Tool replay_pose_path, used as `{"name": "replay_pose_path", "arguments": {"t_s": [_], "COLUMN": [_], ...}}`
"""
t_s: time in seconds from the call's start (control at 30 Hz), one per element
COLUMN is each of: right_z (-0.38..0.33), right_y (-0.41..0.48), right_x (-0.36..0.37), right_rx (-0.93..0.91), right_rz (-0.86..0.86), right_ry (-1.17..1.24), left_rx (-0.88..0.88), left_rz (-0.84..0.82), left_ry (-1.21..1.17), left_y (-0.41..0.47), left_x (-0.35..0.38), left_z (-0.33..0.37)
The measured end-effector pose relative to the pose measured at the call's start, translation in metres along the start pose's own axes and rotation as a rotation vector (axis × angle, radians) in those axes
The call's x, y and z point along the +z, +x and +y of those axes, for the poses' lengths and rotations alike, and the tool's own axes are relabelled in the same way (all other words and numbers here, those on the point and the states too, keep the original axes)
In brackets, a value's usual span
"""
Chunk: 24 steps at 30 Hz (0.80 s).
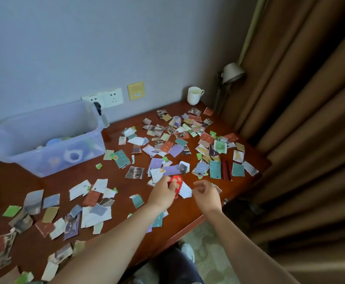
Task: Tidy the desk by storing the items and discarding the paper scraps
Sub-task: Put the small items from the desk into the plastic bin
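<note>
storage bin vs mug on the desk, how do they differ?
The storage bin is translucent bluish plastic and rectangular; the mug is opaque white and round, with a handle. The bin is much larger than the mug. The bin already holds several items; the mug's contents cannot be told. Shared: both stand upright and open-topped at the back of the desk, by the wall.

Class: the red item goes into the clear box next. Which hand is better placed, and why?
Left. The left hand grips the red item, and the clear box stands to its left. The right hand holds nothing and is farther from the box.
</note>
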State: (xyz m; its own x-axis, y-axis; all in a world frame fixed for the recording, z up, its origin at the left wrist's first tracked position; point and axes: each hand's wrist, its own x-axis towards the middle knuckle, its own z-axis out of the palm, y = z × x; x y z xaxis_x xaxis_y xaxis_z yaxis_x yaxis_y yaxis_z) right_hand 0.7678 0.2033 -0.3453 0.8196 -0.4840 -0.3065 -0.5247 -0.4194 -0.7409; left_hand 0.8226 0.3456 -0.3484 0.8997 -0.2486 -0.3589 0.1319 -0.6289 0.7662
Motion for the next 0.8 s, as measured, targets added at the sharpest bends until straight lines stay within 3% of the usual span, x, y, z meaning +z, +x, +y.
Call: {"name": "replay_pose_path", "arguments": {"t_s": [0.3,0.6,0.8], "right_z": [0.015,0.030,0.049], "right_y": [0.051,0.149,0.202], "right_x": [-0.047,-0.102,-0.111], "right_rx": [0.014,0.026,0.022], "right_rz": [0.027,-0.127,-0.260], "right_ry": [-0.050,-0.179,-0.358], "left_rx": [-0.041,-0.134,-0.245], "left_rz": [-0.058,-0.057,-0.012], "left_ry": [0.011,-0.005,-0.106], "left_y": [0.036,0.108,0.144], "left_x": [0.039,0.086,0.121], "left_z": [0.044,0.111,0.121]}}
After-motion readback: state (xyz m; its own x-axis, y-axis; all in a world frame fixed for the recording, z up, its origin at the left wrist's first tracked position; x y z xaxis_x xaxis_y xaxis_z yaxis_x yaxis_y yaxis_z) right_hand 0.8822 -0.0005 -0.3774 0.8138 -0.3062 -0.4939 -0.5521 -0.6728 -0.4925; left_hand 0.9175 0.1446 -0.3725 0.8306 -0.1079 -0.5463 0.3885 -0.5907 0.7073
